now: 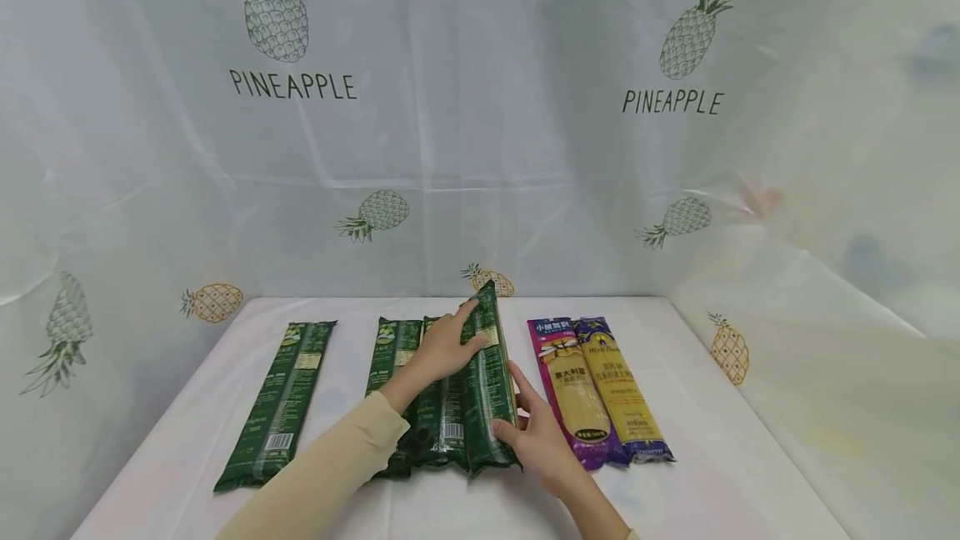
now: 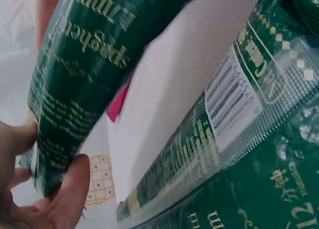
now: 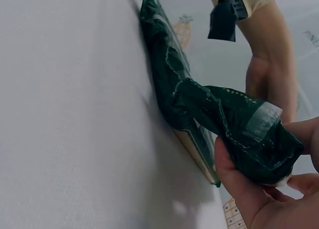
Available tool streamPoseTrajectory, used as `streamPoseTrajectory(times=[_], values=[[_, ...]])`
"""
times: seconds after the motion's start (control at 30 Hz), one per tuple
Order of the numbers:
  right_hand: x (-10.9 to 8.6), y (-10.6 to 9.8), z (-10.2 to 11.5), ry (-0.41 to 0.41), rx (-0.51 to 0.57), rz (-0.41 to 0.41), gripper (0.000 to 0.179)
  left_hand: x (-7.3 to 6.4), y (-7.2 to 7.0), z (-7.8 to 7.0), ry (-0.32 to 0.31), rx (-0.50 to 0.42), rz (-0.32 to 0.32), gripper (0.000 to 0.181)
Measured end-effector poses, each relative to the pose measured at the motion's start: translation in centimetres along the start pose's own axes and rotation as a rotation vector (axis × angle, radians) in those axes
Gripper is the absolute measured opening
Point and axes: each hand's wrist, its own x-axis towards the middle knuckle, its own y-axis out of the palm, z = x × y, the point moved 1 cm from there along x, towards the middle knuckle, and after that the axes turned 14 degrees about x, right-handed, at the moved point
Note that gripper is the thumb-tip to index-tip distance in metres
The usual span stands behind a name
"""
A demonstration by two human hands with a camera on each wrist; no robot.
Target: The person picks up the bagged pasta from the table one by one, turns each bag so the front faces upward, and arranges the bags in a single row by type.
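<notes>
Both hands hold one green spaghetti packet (image 1: 486, 382), which is tilted up off the table. My left hand (image 1: 444, 347) grips its far end; in the left wrist view the thumb and fingers close around that tip. Around the near end, on the right side, curl the fingers of my right hand (image 1: 536, 440), and the right wrist view shows them pinching the crumpled end (image 3: 256, 139). Just left of it lie a second green packet (image 1: 442, 415) and a third (image 1: 390, 352), side by side and partly hidden by the left forearm.
Farther left, another green packet (image 1: 281, 407) lies alone on the white table (image 1: 420, 507). To the right, a pink-purple noodle packet (image 1: 577, 394) lies against a yellow-and-blue spaghetti packet (image 1: 626, 394). A pineapple-print curtain (image 1: 480, 132) hangs behind the table.
</notes>
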Motion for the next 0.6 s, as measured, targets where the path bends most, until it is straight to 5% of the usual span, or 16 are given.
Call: streamPoseTrajectory(times=[0.2, 0.6], values=[[0.0, 0.3, -0.1, -0.037, -0.124, -0.053, 0.096, 0.0, 0.5, -0.2, 0.026, -0.020, -0.008, 0.072], [-0.1, 0.5, 0.5, -0.057, -0.210, -0.056, 0.096, 0.1, 1.2, 0.2, -0.039, -0.357, 0.012, 0.074]])
